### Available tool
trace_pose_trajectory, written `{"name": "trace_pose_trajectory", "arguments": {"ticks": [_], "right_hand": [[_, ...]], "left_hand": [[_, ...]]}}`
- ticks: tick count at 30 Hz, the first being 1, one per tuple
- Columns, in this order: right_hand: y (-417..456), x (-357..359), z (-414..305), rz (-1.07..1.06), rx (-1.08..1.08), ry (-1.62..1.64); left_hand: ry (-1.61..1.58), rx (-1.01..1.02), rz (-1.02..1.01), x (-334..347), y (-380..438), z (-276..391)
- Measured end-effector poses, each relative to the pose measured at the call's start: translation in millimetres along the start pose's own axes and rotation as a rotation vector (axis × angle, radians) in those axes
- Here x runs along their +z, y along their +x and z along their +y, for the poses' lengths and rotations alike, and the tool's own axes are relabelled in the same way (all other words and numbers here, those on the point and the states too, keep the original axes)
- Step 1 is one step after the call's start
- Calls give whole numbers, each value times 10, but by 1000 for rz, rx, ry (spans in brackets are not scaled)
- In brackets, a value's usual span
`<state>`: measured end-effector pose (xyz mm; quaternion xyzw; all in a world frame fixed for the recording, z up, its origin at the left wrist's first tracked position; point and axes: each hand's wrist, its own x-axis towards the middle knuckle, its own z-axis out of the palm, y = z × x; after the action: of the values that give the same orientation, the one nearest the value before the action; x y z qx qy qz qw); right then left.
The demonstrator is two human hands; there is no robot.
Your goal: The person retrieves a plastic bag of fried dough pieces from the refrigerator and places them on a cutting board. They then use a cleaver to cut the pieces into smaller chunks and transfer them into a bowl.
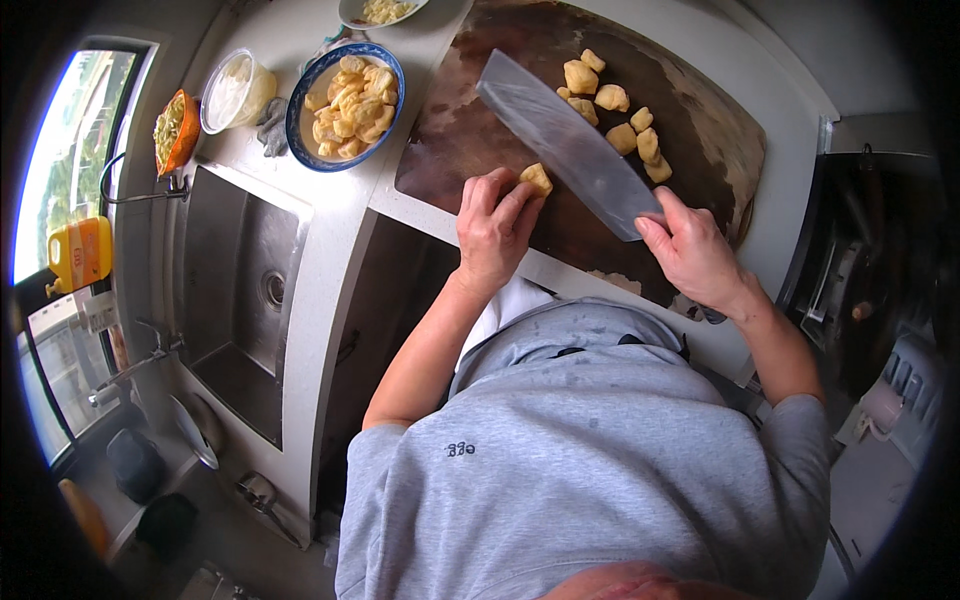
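My right hand [691,251] is closed around the handle end of a broad-bladed cleaver [574,150], whose blade slants up and left over a dark, stained cutting board [480,97]. My left hand [499,221] has its fingertips on a golden fried tofu-like piece [536,180] near the board's front edge, just left of the blade. Several more such golden pieces [613,97] lie on the board beyond the cleaver. To the left, a blue-rimmed bowl [399,97] holds a heap of cut golden pieces [356,109].
Left of the bowl stand a clear plastic tub [238,91] with pale contents and an orange basket [187,131] of sprouts. A dish of chopped pale bits [384,10] is at the top. The steel sink [247,300] lies left, beside a faucet [146,356].
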<state>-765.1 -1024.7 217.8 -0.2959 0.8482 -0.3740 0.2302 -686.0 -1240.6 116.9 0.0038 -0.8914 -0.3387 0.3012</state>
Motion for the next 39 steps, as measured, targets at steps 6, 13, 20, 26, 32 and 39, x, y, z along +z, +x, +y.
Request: {"name": "trace_pose_trajectory", "arguments": {"ticks": [6,13,20,26,32,39], "right_hand": [[110,70,-56,-115,-15,-158],[307,92,-118,-225,-44,-271],[423,155,-75,-182,-78,-245],[130,-25,-36,48,-29,-6],[-162,-150,144,197,127,34],[-369,-277,263,230,358,214]], "left_hand": [[-23,39,52,36,-18,-16],[-9,68,62,66,-22,-35],[-72,42,44,28,-3,-42],[-161,-156,21,-83,84,-60],[53,7,-185,58,360,68],[100,-6,-254,-52,468,-51]]}}
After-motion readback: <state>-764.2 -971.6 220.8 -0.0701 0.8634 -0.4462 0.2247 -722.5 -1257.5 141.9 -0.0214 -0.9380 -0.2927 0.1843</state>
